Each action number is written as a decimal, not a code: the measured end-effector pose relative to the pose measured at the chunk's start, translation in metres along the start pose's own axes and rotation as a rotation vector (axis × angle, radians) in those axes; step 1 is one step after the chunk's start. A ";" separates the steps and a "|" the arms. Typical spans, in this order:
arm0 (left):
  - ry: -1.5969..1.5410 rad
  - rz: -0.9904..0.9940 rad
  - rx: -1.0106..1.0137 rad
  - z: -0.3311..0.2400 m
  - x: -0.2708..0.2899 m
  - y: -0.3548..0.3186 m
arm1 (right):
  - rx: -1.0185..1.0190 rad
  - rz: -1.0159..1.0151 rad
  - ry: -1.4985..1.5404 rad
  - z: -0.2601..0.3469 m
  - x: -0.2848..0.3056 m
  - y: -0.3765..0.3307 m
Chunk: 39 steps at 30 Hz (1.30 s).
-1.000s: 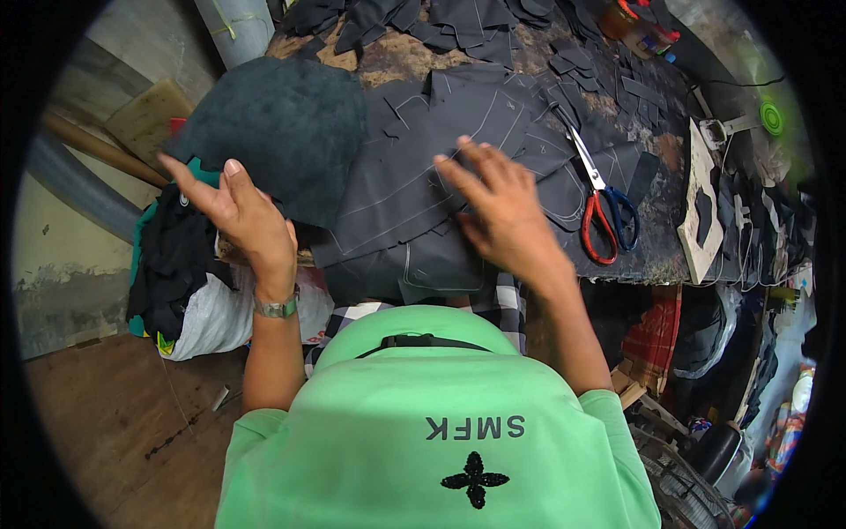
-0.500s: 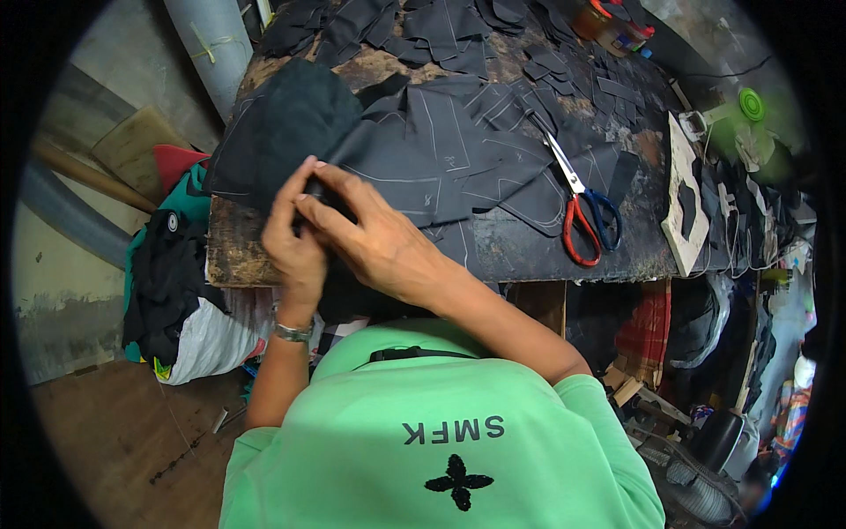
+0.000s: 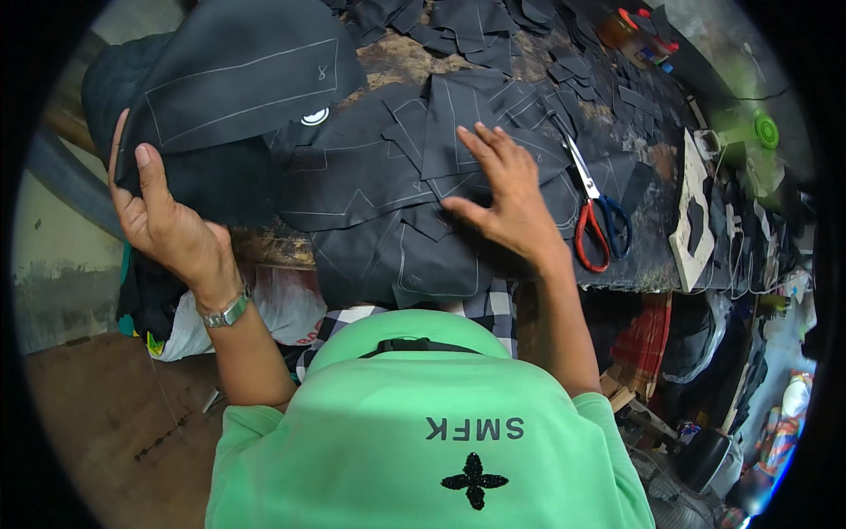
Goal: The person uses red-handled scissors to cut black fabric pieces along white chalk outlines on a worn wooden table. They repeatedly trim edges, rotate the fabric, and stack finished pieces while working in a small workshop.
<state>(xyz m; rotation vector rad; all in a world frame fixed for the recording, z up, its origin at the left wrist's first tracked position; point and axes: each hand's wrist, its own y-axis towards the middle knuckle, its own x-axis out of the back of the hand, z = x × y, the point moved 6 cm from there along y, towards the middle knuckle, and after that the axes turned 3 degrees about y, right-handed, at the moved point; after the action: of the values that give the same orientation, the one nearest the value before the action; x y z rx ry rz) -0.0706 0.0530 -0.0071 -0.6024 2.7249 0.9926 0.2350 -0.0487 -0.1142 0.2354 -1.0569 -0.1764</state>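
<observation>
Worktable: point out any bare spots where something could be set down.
Bare wood shows on the worktable between the lifted dark piece and the scraps. Elsewhere it is crowded: chalk-marked pieces overlap beside the scissors.

Worn wooden worktable at twelve o'clock, surface chipped. Brown floor at eight o'clock, scuffed. Pale stained wall at nine o'clock. Daylight at two o'clock.
</observation>
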 end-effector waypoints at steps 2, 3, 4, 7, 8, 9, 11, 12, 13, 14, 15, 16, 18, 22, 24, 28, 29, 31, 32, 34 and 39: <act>0.036 -0.015 -0.034 -0.006 0.004 -0.001 | 0.040 -0.011 -0.127 0.014 -0.016 0.007; 0.059 -0.003 -0.084 -0.011 0.006 -0.001 | 0.013 -0.009 -0.116 0.013 -0.019 0.012; 0.067 -0.017 -0.065 -0.012 0.011 0.000 | 0.030 -0.033 -0.116 0.013 -0.019 0.016; 0.085 -0.022 -0.051 -0.021 0.025 0.004 | -0.029 -0.147 0.114 -0.001 -0.003 0.022; 0.078 -0.034 -0.026 -0.022 0.031 0.004 | -0.132 -0.128 0.284 -0.013 0.001 0.020; 0.059 -0.040 0.006 -0.022 0.035 0.005 | -0.226 -0.115 0.451 -0.022 0.005 0.017; 0.115 -0.058 -0.034 -0.025 0.044 0.008 | -0.295 -0.266 0.606 -0.031 0.021 0.016; 0.111 -0.066 -0.032 -0.025 0.047 0.010 | -0.248 -0.385 0.596 -0.031 0.035 0.016; 0.110 -0.076 -0.031 -0.024 0.050 0.012 | -0.222 -0.494 0.592 -0.032 0.051 0.016; 0.185 -0.096 -0.083 -0.027 0.053 0.013 | -0.223 -0.573 0.592 -0.034 0.067 0.015; 0.170 -0.082 -0.087 -0.026 0.054 0.014 | -0.221 -0.653 0.594 -0.037 0.084 0.014; 0.158 -0.087 -0.084 -0.026 0.056 0.014 | -0.239 -0.709 0.590 -0.039 0.102 0.010; 0.154 -0.095 -0.086 -0.028 0.058 0.014 | -0.221 -0.838 0.624 -0.043 0.136 0.002; 0.184 -0.090 -0.153 -0.041 0.052 0.011 | -0.159 -0.993 0.604 -0.049 0.189 -0.017; 0.238 -0.113 -0.203 -0.048 0.046 0.011 | -0.127 -1.013 0.625 -0.051 0.204 -0.025; 0.385 0.004 -0.480 -0.061 0.018 -0.002 | -0.094 -1.045 0.621 -0.049 0.224 -0.036; 0.481 0.038 -0.574 -0.063 0.007 -0.013 | -0.092 -1.054 0.652 -0.049 0.226 -0.037; 0.537 0.292 -0.564 -0.059 -0.017 -0.040 | -0.115 -1.069 0.578 -0.044 0.229 -0.040; 0.515 0.551 -0.485 -0.050 -0.034 -0.057 | -0.133 -1.098 0.554 -0.042 0.229 -0.044; 0.563 1.030 -0.472 -0.029 -0.070 -0.110 | -0.179 -1.247 0.738 -0.045 0.224 -0.054; 0.693 1.524 -0.676 0.012 -0.096 -0.207 | -0.176 -1.235 0.185 -0.015 0.204 -0.065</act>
<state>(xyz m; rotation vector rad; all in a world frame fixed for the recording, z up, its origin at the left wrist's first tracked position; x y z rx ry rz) 0.1052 -0.0532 -0.1070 1.7191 3.0553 2.2982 0.3443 -0.1616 0.0319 0.7087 -0.5811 -1.3226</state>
